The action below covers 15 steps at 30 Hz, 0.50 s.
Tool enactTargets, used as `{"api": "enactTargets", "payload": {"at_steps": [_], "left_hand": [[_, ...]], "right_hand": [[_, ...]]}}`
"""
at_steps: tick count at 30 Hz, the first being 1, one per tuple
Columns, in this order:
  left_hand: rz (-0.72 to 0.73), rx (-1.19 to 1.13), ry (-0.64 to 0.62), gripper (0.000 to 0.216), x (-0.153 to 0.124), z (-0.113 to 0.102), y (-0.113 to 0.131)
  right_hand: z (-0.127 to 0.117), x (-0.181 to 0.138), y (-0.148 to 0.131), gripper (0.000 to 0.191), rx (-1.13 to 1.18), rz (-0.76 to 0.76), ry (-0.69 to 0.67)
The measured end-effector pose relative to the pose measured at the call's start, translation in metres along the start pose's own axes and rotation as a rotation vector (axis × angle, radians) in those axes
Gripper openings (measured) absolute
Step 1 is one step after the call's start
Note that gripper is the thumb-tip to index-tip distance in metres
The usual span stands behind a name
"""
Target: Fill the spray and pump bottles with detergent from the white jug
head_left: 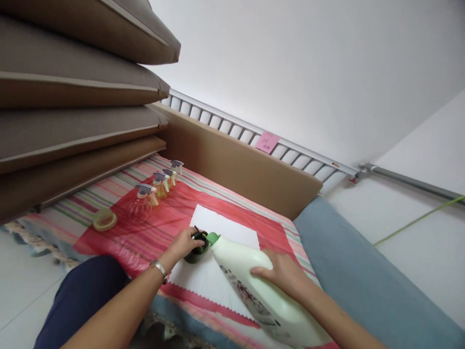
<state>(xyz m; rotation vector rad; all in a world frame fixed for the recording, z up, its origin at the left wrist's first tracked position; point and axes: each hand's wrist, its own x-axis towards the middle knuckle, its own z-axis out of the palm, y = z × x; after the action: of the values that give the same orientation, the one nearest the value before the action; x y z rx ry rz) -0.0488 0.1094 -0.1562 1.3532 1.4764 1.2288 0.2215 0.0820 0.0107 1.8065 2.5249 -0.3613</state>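
Observation:
My right hand grips a large pale green detergent bottle and holds it tilted, its green spout down over a small dark green cup-like container. My left hand, with a watch on the wrist, is wrapped round that small container and holds it on a white cloth. The cloth lies on a red plastic sheet over a striped cover.
Three clear spray bottles with grey and pink triggers stand in a row at the back left. A roll of tape lies left of them. Stacked brown cushions rise at left, a brown board behind, a blue-grey mat at right.

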Motion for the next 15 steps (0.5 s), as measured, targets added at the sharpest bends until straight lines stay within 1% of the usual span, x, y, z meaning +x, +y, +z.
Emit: {"api": "enactTargets", "payload": {"at_steps": [5, 11, 15], "left_hand": [[-0.002, 0.000, -0.009, 0.038, 0.000, 0.000, 0.000], [-0.003, 0.021, -0.019, 0.036, 0.002, 0.000, -0.001], [0.002, 0.042, -0.020, 0.035, 0.003, 0.000, -0.001]], "right_hand": [[-0.008, 0.003, -0.006, 0.036, -0.035, -0.014, -0.002], [-0.017, 0.004, -0.012, 0.041, -0.077, -0.024, -0.049], [-0.020, 0.005, -0.014, 0.043, -0.118, -0.003, -0.065]]}}
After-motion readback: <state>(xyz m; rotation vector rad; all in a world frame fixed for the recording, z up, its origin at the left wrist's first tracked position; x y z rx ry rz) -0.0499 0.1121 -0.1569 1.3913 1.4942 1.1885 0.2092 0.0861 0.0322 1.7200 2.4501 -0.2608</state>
